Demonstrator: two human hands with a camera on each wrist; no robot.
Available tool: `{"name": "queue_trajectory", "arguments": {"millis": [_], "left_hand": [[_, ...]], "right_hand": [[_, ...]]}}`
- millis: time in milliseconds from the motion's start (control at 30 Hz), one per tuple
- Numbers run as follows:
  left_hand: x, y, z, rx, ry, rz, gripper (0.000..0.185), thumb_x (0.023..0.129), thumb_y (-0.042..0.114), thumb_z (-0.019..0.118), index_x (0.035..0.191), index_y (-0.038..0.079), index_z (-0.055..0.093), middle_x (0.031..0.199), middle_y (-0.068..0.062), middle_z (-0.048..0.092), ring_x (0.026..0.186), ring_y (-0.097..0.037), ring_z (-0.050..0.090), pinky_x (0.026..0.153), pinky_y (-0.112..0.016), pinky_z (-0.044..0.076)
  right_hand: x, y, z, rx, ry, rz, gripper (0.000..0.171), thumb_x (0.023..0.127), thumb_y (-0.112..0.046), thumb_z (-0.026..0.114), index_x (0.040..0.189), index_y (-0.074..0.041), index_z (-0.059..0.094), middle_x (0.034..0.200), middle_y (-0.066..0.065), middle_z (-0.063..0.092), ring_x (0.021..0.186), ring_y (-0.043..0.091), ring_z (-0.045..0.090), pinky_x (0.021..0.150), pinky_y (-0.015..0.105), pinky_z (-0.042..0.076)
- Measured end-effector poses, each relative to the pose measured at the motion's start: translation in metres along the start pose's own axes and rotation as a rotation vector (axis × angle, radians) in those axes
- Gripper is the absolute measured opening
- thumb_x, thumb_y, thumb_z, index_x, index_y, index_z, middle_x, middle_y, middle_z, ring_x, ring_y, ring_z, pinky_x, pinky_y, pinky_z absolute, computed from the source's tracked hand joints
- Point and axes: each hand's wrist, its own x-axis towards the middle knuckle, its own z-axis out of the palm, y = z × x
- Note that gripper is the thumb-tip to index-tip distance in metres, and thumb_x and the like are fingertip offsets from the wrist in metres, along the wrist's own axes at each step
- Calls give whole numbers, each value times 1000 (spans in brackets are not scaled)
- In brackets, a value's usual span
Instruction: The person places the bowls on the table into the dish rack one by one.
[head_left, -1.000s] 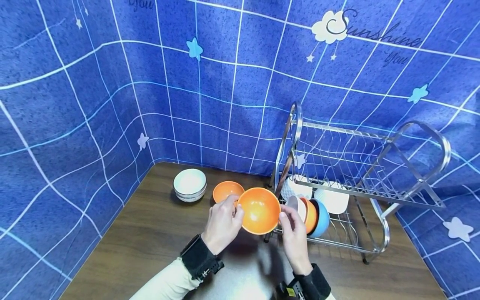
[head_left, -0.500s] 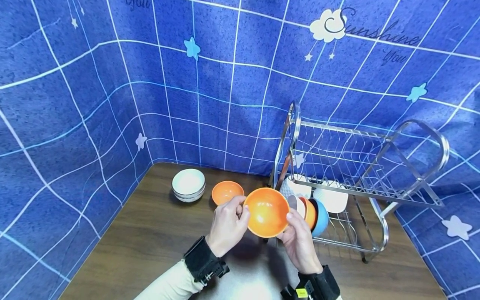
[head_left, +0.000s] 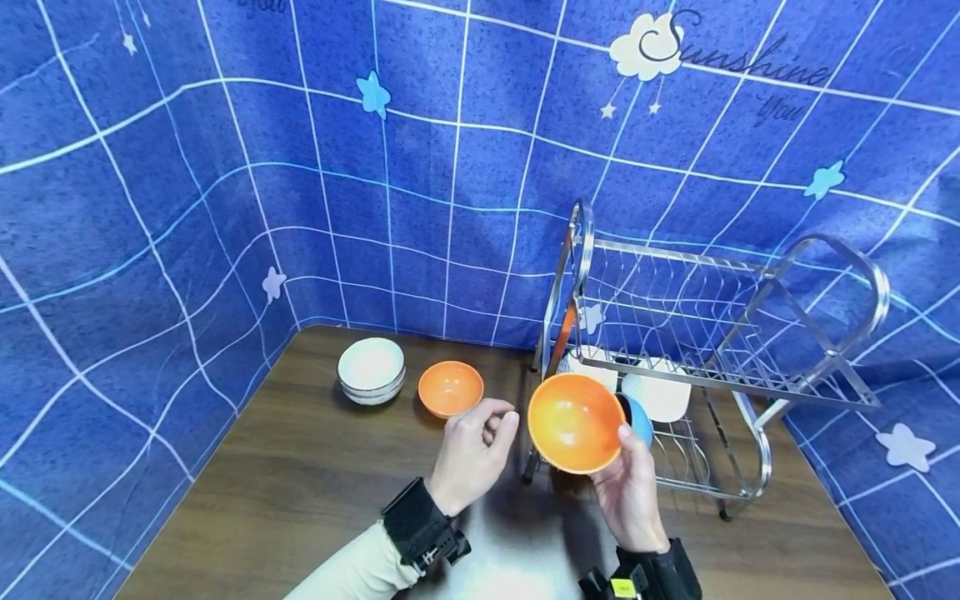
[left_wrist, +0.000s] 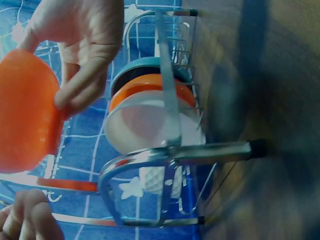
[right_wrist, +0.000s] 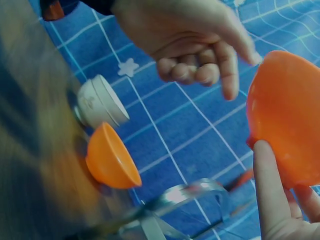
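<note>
My right hand (head_left: 628,479) grips a large orange bowl (head_left: 575,422) by its rim, tilted with its inside facing me, just in front of the dish rack (head_left: 750,379). The right wrist view shows my thumb (right_wrist: 266,192) lying along the bowl (right_wrist: 287,112). My left hand (head_left: 480,440) hovers a little left of the bowl, fingers loosely curled and holding nothing. In the left wrist view the right hand (left_wrist: 82,47) holds the bowl (left_wrist: 25,112) beside the rack's lower tier.
A smaller orange bowl (head_left: 450,387) and a stack of white bowls (head_left: 371,369) stand on the wooden table (head_left: 300,475) at the back left. White (left_wrist: 145,127), orange (left_wrist: 150,85) and blue (head_left: 639,423) bowls stand on edge in the rack's lower tier.
My left hand has let go of the large orange bowl. My right hand alone has carried it to the right, toward the rack.
</note>
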Motion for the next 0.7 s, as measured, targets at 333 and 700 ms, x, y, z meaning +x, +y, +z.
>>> {"name": "queue_trajectory", "arguments": {"millis": [333, 700], "left_hand": [[-6, -21, 27, -80, -121, -131, 18, 84, 9, 69, 101, 3, 67, 86, -2, 64, 77, -12, 62, 68, -24, 54], [-16, -32, 56, -142, -135, -183, 16, 83, 1, 67, 99, 3, 68, 90, -4, 66, 79, -13, 64, 71, -22, 55]], "right_hand": [[-4, -16, -24, 46, 1, -124, 38, 104, -25, 28, 134, -8, 46, 121, 8, 60, 101, 18, 64, 81, 31, 55], [0, -27, -46, 86, 215, -172, 41, 103, -26, 38, 138, -5, 42, 127, 12, 55, 105, 21, 62, 82, 35, 55]]}}
